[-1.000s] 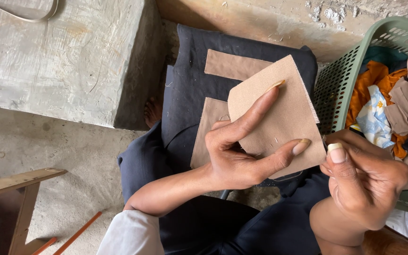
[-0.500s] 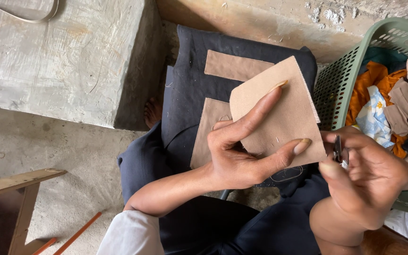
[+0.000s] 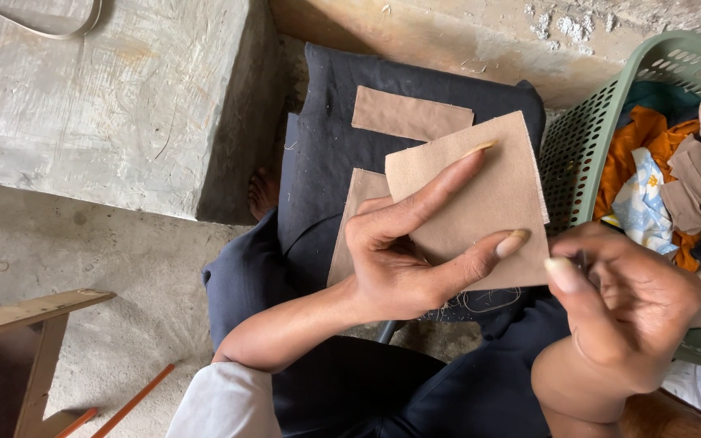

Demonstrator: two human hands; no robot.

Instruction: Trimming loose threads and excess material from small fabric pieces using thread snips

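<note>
My left hand [image 3: 399, 259] grips a square tan fabric piece [image 3: 488, 195], index finger stretched across its face and thumb pressing its lower edge. My right hand [image 3: 626, 308] is closed at the piece's lower right corner, pinching a small dark metal tool [image 3: 582, 259] that is mostly hidden by the fingers. A loose thread [image 3: 480, 300] curls just under the fabric. Two more tan pieces [image 3: 411, 113] [image 3: 354, 227] lie on a dark navy cloth [image 3: 326, 138] over my lap.
A green plastic basket [image 3: 586, 130] at the right holds orange, brown and patterned clothes [image 3: 651, 162]. A concrete block [image 3: 107, 97] stands at the upper left. A wooden frame [image 3: 18, 324] and an orange stick [image 3: 131, 401] sit at the lower left on the concrete floor.
My right hand has turned, its thumb now raised toward the fabric's corner, and the small tool is less exposed. My left hand and the fabric stay nearly still.
</note>
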